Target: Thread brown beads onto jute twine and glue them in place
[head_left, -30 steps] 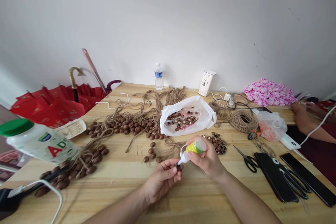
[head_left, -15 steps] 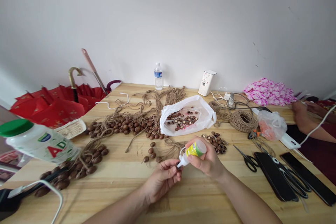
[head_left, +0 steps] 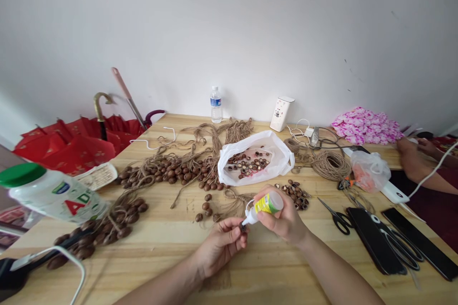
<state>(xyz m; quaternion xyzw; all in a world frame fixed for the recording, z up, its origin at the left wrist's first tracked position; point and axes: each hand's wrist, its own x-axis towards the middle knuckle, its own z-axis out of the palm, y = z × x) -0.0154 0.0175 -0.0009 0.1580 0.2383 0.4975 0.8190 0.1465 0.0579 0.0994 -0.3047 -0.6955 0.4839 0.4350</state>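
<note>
Between the fingertips of my left hand (head_left: 222,243) is a small brown nut shell (head_left: 244,228), partly hidden by the fingers. My right hand (head_left: 282,219) is wrapped round a white glue bottle (head_left: 265,205) with a yellow and green label, tilted so its nozzle touches the shell. Past my hands lies an open white plastic bag (head_left: 257,182) with several shell halves (head_left: 250,164) inside. A pile of shell pieces (head_left: 295,194) lies just beyond my right hand. A few whole nuts (head_left: 205,206) sit beyond my left hand.
Nuts strung on twine (head_left: 175,169) spread left of the bag. A green-lidded jar (head_left: 53,195) stands at left. Scissors (head_left: 338,217), black phones (head_left: 374,240) and a twine coil (head_left: 332,164) lie at right. A co-worker's arm (head_left: 417,162) rests at far right.
The glue bottle has tipped very slightly, its nozzle still at the shell. Both my hands stay almost in place.
</note>
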